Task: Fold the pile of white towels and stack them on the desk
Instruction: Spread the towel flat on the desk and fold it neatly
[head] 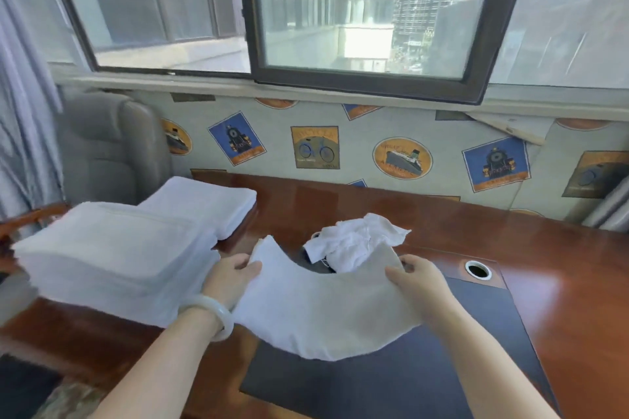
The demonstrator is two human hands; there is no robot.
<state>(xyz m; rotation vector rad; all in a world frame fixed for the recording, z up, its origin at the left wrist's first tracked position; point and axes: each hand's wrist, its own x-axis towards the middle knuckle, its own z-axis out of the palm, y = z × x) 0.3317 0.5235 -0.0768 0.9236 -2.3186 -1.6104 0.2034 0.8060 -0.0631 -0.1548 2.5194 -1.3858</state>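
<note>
Over the dark mat (442,367) on the desk (442,228), the person is holding a white towel (323,309) stretched between both hands. The left hand (235,277) is pinching its upper left edge with the thumb on top, and the right hand (413,277) is gripping the upper right edge with its fingers curled round the cloth. The towel is sagging in the middle and hanging toward the mat; I cannot tell how many folds it is carrying. Just behind it a crumpled towel (354,241) is lying unfolded on the desk, seemingly the last of the pile. At the desk's left end two folded stacks are sitting, a tall near stack (112,258) and a lower far stack (204,204). The task is looking nearly done: one towel is being folded, one is waiting, and both are awaiting stacking.
</note>
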